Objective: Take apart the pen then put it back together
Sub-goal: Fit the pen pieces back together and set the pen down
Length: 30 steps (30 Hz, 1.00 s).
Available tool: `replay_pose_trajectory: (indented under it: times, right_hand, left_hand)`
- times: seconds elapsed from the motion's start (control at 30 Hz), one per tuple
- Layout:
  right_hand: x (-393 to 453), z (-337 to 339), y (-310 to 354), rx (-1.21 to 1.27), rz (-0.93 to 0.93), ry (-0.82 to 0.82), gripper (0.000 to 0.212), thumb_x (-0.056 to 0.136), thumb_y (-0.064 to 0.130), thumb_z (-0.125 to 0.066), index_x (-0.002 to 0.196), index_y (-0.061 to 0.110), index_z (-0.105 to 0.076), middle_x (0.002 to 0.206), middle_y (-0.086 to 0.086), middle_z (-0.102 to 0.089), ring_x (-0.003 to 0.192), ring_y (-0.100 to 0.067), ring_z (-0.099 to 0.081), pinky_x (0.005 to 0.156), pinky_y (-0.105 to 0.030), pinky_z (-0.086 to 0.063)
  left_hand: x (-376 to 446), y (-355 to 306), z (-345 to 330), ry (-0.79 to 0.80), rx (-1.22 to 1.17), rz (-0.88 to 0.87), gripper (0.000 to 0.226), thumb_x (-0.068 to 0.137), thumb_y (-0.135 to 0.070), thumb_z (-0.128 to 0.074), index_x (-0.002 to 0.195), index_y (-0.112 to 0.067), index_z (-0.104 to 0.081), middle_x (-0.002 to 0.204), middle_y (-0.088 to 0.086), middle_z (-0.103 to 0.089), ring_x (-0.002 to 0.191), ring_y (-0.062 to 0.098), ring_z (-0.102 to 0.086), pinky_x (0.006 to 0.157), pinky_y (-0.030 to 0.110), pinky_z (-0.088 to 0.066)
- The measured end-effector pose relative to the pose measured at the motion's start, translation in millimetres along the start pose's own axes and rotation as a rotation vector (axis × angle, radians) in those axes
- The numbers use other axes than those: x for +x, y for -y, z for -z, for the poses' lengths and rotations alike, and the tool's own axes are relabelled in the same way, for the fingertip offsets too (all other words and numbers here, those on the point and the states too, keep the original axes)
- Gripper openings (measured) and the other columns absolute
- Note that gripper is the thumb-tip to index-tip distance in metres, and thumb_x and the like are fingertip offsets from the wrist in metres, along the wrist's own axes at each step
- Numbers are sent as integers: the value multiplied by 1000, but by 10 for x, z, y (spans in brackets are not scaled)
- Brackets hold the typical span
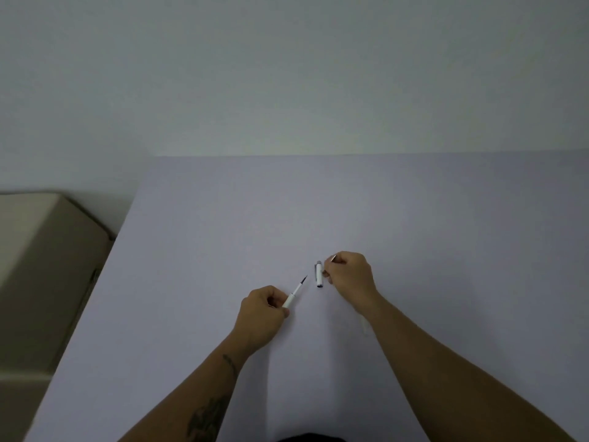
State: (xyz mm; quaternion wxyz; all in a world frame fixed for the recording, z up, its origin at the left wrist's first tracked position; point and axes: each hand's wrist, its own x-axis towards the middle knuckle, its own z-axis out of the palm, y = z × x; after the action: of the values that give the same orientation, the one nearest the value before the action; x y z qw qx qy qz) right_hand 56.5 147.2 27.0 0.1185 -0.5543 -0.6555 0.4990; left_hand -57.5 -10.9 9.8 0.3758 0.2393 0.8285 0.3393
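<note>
1. White pen body (294, 295) pinched in left hand (263, 314), dark tip aimed up and right, raised just over pale counter (207, 250).
2. White cap (319, 275) by fingertips of right hand (349, 275); fingers curled, small dark-tipped piece (333, 258) poking from top of fist. Whether cap gripped or merely touched: cannot tell.
3. Likely mid-disassembly, parts apart, rejoining not yet begun.
4. Risks: round cap rolling off across smooth counter if let go carelessly; small piece slipping from crowded right fist; exposed tip smearing ink on counter or bending if pushed crooked into cap.
</note>
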Motion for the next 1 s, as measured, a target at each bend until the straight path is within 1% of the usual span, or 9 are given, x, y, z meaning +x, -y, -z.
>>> replay_pose_trajectory:
  times: [0.1,0.17,0.33,0.47,0.57,0.63,0.83,0.9,1.0]
  right_hand:
    - [-144,-27,109,221,-24,39,22,83,14,-64,64,17,-74,58,9,-72,54,-8,-63,47,-18,-47]
    - [-243,-59,163,289,-31,41,22,85,13,-64,66,17,-73,55,10,-70,46,-3,-58,42,-14,-43]
    - [-452,-128,225,261,-22,48,24,85,12,-64,63,19,-73,56,9,-70,49,-3,-59,48,-16,-44]
    - [-582,-144,235,195,-21,79,18,82,17,-66,66,20,-75,64,6,-73,59,-11,-63,59,-27,-47]
    - [-590,-107,287,217,9,14,23,84,13,-63,66,19,-75,64,5,-72,58,-11,-62,56,-24,-47]
    - [-589,-57,342,229,-1,10,22,85,13,-63,67,19,-74,62,6,-71,55,-10,-61,52,-21,-47]
    - [-653,-85,378,145,-8,87,17,84,12,-62,73,15,-75,71,0,-75,59,-11,-64,53,-19,-46]
    - [-685,-135,366,116,-7,113,16,84,14,-64,74,17,-76,74,1,-76,63,-10,-66,56,-21,-48]
    - [-740,-220,350,58,-1,187,14,84,14,-66,74,19,-75,69,7,-74,60,-6,-65,52,-17,-46]
  left_hand:
    - [-39,13,42,1,-4,-19,14,79,-7,-71,80,-21,-71,83,2,-69,69,11,-59,59,20,-47]
    - [-67,24,67,5,-8,-37,14,79,-6,-71,82,-21,-71,83,1,-69,70,11,-59,60,20,-48]
    - [-160,55,120,11,-5,-86,15,78,-6,-71,79,-21,-71,81,1,-68,69,13,-59,61,22,-50]
    - [-218,68,184,14,6,-112,15,78,-7,-71,79,-22,-71,79,1,-69,67,12,-59,59,23,-50]
    - [-235,65,222,7,-5,-116,14,77,-9,-72,80,-22,-71,79,0,-68,66,10,-59,57,19,-46]
    - [-244,61,242,8,-13,-116,13,78,-9,-72,81,-22,-71,80,-1,-68,66,10,-59,56,18,-45]
    - [-251,59,278,11,-23,-141,12,79,-7,-72,82,-19,-71,76,-1,-65,64,10,-56,56,19,-45]
    - [-251,52,292,10,-26,-152,12,79,-7,-72,82,-18,-71,76,-1,-65,64,10,-56,56,19,-45]
    - [-256,21,301,2,-37,-178,13,79,-6,-72,80,-18,-70,71,-3,-63,60,10,-54,54,19,-43]
